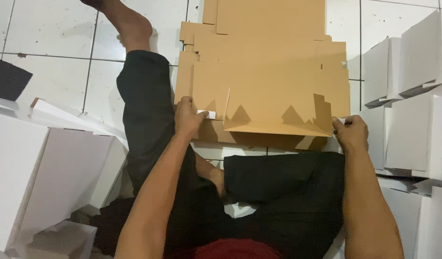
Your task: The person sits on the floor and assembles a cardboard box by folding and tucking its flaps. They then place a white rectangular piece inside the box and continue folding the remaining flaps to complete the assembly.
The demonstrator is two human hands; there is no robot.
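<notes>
Nearest the camera: a red shirt edge (230, 250) and black trousers (278, 192), with the person sitting on a white tiled floor (53, 52).
Left hand (188, 116): it pinches the near left corner of the top cardboard sheet (274, 91), fingers closed on a small white tab there.
Right hand (350, 132): it pinches the near right corner of the same sheet, fingers closed on the edge.
Where the sheet is: it lies on top of a stack of brown cardboard sheets (259, 29) on the floor, just past the knees. Its near edge is lifted a bit off the stack.
How the sheet will handle: I think it is light and flat, a bit stiff but bendy in the middle. It has cut flaps and pointy notches that could tear or catch. Holding both near corners, as now, looks like the best way to keep it from sagging.
Left side: white folded boxes (53, 177) lie tipped over, touching the leg.
Right side: more white boxes (413, 96) are piled up, close to the right hand.
Far end: a bare foot (130, 24) rests on the tiles beside the stack.
</notes>
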